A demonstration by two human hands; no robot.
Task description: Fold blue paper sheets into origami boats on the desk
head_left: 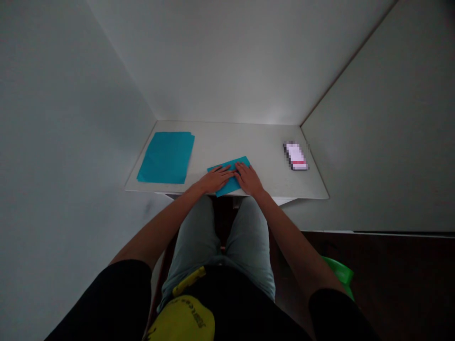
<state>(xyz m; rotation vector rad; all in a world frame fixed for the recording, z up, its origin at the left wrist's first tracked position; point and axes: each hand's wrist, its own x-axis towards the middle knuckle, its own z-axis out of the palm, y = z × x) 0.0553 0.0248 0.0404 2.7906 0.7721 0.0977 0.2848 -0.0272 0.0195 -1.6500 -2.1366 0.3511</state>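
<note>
A folded sheet of blue paper (229, 186) lies at a slant near the front edge of the white table. My left hand (217, 180) rests flat across its left part, fingers stretched to the right. On its right part lies my right hand (247, 177), fingers extended up and to the left. The fingertips of both hands meet near the middle of the paper. Parts of the paper are hidden under the hands. Its lower corner reaches the table edge.
Larger blue sheets (166, 157) lie stacked at the table's left. A phone (296, 156) with a lit, pixelated screen is at the right. The white table (234, 130) meets walls behind and beside it. Below right, a green plastic object (339, 270) stands on the dark floor.
</note>
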